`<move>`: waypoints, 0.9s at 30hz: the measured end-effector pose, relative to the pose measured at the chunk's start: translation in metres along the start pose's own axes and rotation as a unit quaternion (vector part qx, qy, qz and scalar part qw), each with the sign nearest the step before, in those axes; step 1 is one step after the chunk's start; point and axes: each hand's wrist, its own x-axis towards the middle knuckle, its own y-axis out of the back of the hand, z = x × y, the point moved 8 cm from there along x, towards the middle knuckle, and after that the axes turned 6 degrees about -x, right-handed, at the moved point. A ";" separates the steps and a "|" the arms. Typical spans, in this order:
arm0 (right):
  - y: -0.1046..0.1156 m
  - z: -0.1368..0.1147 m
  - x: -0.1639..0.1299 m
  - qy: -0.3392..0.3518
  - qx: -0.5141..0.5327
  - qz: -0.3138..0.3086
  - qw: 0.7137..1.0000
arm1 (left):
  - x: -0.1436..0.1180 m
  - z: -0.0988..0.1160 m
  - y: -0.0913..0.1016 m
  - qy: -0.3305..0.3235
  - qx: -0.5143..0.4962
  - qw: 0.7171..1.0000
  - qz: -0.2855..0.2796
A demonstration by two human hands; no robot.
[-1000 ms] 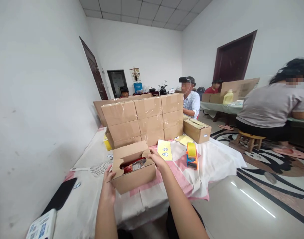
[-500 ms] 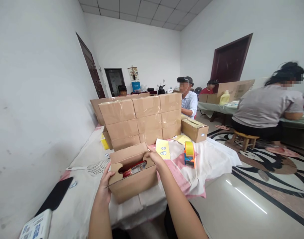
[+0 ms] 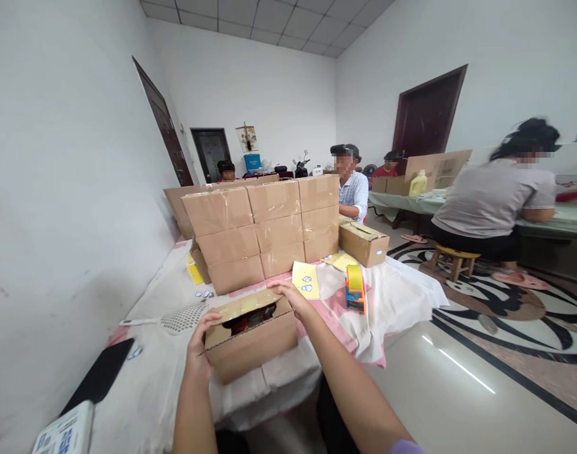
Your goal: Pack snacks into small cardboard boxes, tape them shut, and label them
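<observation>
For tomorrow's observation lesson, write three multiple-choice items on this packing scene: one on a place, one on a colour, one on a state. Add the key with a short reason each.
1. Where is the tape dispenser?
A. right of the box in hand
B. on the stack
C. on the floor

2. What colour is the tape roll?
A. blue
B. yellow
C. black

3. How is the far flap of the box between the left hand and right hand?
A. upright
B. folded down, a gap left
C. taped shut

Key: 1 A, it stands on the cloth right of the box. 2 B, the roll shows yellow. 3 B, the flap lies low, with contents showing through a dark gap.
</observation>
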 end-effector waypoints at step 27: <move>-0.001 -0.025 -0.053 -0.049 -0.210 -0.164 0.963 | -0.001 -0.016 0.004 0.073 -0.140 0.987 0.010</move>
